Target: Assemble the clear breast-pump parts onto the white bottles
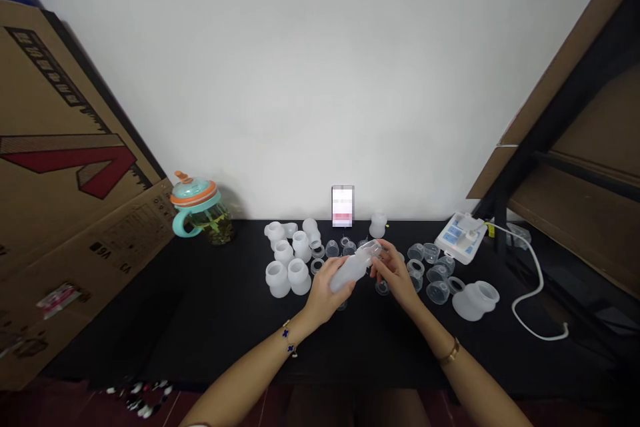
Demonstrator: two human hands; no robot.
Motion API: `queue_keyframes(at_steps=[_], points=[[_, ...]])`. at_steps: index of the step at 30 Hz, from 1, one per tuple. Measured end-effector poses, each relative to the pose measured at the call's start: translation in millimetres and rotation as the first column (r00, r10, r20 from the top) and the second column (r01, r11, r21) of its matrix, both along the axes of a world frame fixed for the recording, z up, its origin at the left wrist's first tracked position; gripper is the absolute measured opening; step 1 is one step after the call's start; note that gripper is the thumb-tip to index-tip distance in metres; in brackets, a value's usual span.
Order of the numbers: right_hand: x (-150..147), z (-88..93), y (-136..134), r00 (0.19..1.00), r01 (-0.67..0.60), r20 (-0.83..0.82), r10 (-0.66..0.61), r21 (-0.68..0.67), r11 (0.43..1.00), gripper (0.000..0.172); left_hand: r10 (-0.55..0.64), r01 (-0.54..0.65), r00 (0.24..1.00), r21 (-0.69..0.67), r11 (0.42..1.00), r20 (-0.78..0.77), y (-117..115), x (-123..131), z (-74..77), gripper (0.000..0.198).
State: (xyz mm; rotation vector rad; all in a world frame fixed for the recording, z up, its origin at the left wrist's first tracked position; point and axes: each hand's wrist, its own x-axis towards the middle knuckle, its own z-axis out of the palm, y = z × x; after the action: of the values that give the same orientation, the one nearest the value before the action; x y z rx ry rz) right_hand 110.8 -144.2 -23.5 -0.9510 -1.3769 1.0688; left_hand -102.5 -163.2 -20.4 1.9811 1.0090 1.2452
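Observation:
My left hand (327,287) is wrapped round the body of a whitish, translucent baby bottle (347,273), tilted with its top up to the right. At that top end sits a clear cap (370,250), and the fingers of my right hand (393,270) are closed on it. Several white, open-necked bottle bodies (299,275) stand to the left of my hands. Around and behind my hands lie clear caps and rings (333,249), partly hidden. More clear caps (437,291) are gathered to the right.
A phone (343,205) leans on the wall at the back. To the left stands a jug with an orange-rimmed lid (195,193), beside a large cardboard box (65,167). At right are a white power strip (461,238) with its cable (537,267) and a bottle body lying tilted (475,300).

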Motion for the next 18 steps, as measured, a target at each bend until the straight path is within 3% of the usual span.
queue_keyframes(at_steps=[5, 11, 18], points=[[-2.1, -8.3, -6.4, 0.929, 0.079, 0.342, -0.142, 0.191, 0.978, 0.080, 0.029, -0.029, 1.000, 0.009, 1.000, -0.002, -0.3, 0.4, -0.1, 0.044], [1.6, -6.6, -7.4, 0.839, 0.141, 0.475, -0.265, 0.281, 0.949, 0.068, 0.029, -0.029, 0.999, 0.005, 1.000, -0.015, -0.1, -0.1, 1.0, 0.044], [4.5, 5.1, -10.5, 0.700, 0.160, 0.541, -0.467, 0.518, 0.840, 0.057, 0.030, -0.029, 0.999, 0.040, 0.999, -0.037, -1.0, 0.0, -1.3, 0.043]])
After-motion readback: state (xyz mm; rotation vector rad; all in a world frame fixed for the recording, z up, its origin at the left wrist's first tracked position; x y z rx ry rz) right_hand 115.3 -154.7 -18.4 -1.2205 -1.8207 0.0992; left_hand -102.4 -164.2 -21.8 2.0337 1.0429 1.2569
